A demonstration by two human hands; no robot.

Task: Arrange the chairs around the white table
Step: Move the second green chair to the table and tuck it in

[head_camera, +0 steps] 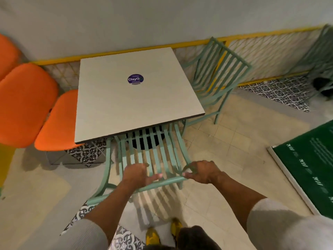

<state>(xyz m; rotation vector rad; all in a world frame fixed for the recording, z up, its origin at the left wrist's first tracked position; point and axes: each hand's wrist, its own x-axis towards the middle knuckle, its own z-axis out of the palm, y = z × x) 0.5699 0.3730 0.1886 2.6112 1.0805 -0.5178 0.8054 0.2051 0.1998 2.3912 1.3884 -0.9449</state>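
**Near chair at the desk, both hands on its back rail**

We see the white desk (137, 94) dead ahead, square top with a purple round sticker (135, 79) near its middle, far edge close to the wall. We count two orange chairs (27, 103) on the left side, one with its seat (57, 121) tucked at the desk edge. We count three green slatted chairs: one at the right side of the desk (216, 76), leaning and angled, not squared up; a blurred one far right by the wall (322, 51); and the near chair (153, 156) between us and the desk.

Near chair: seat front already under the desk's near edge, back top rail running left-right straight across in front of us. Left hand (137, 175) is curled on the rail near its middle, right hand (200, 171) closed round the right corner of the rail. Both grip it; neither is open. Hands about equally near.

We judge the coming push goes straight forward, away from us, square to the rail's long axis. Right-side chair probably needs straightening after.
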